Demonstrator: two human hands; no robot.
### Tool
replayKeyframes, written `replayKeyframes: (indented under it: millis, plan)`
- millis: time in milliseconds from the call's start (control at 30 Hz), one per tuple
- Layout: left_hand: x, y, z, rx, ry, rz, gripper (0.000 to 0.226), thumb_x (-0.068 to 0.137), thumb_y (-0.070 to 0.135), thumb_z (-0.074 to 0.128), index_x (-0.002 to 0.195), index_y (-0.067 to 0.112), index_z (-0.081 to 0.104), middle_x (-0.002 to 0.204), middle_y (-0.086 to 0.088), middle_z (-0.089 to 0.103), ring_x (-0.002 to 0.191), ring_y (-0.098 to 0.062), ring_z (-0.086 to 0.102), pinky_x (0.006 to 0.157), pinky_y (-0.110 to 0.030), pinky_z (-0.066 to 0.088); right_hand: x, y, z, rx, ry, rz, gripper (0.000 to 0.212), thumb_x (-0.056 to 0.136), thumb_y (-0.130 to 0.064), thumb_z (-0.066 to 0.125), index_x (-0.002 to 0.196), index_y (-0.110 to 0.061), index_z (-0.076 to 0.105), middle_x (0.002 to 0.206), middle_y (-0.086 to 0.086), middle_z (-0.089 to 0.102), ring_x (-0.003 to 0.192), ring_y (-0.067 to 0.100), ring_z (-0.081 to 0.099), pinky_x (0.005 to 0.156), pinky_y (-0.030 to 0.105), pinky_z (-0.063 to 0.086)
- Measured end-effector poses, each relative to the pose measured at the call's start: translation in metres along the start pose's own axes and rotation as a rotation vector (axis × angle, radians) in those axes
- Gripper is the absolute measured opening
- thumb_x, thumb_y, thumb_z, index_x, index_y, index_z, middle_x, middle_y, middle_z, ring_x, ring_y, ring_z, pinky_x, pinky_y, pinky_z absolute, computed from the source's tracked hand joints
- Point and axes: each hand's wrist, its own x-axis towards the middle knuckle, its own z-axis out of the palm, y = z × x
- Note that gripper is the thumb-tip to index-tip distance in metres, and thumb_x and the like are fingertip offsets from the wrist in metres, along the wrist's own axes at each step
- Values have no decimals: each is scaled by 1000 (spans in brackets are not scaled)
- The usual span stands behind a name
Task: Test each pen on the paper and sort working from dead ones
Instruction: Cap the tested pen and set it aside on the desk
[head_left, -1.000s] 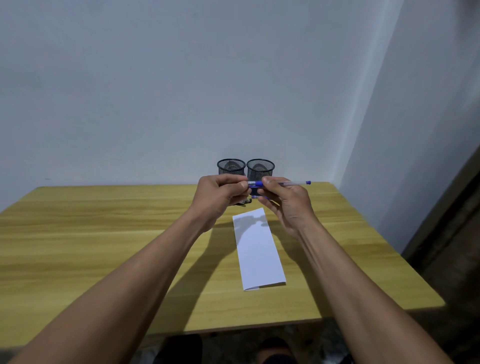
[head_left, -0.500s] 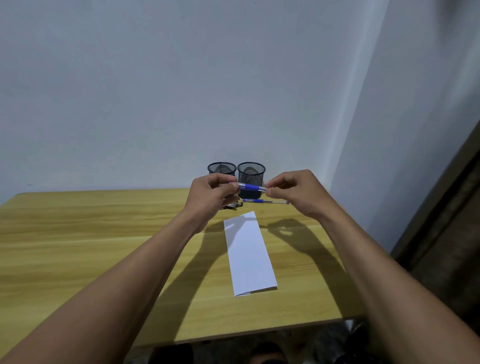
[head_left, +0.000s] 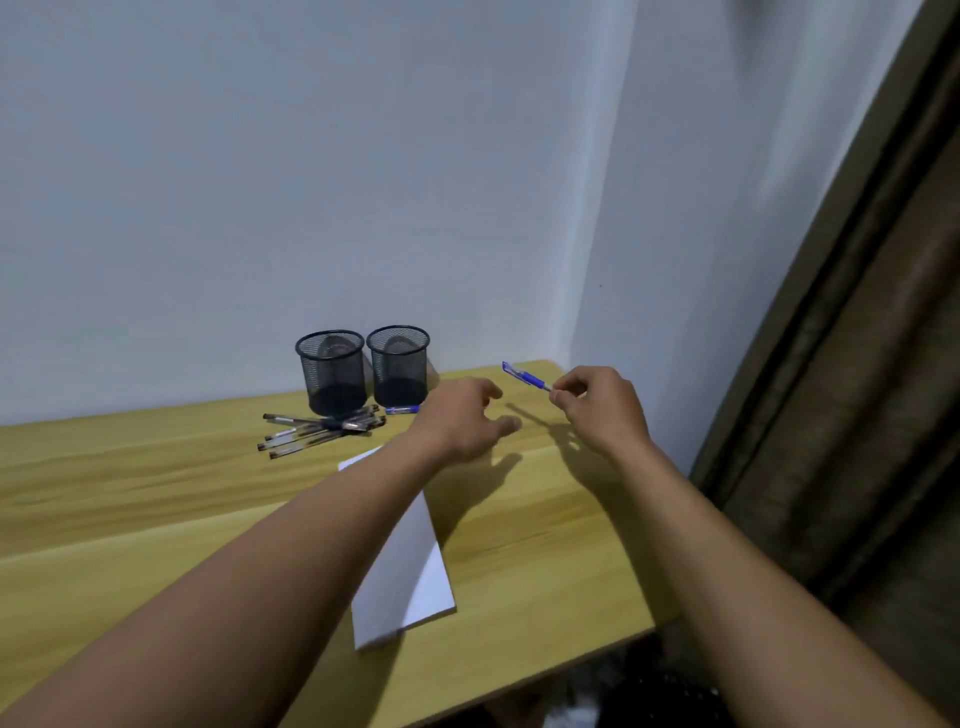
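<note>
My right hand pinches a blue pen at the far right of the table; only its blue clipped end shows beyond my fingertips, pointing up and left. My left hand hovers with fingers apart, holding nothing, just right of the two cups. A white folded paper lies on the table, partly under my left forearm. Several dark pens lie in a loose pile in front of the cups. Another blue pen lies by the right cup, mostly hidden by my left hand.
Two black mesh cups, the left one and the right one, stand side by side at the wall. The wooden table ends close at the right, beside a dark curtain.
My left hand has let go of the blue pen and opened. The hands have come apart, and my right hand has carried the pen off to the right. The view has swung right.
</note>
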Motion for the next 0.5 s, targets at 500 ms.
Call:
replayKeyframes:
  millis: [500]
  plan:
    - [45,11,75,414,-296,51,66,81,75,46,124,26,59,134,-8,50,129,-32,42,100,-48,44,38,62,40,-293,-7,70,23,98,-30,61,107,-16,77,107,6,74,97,27,66,78,36,54]
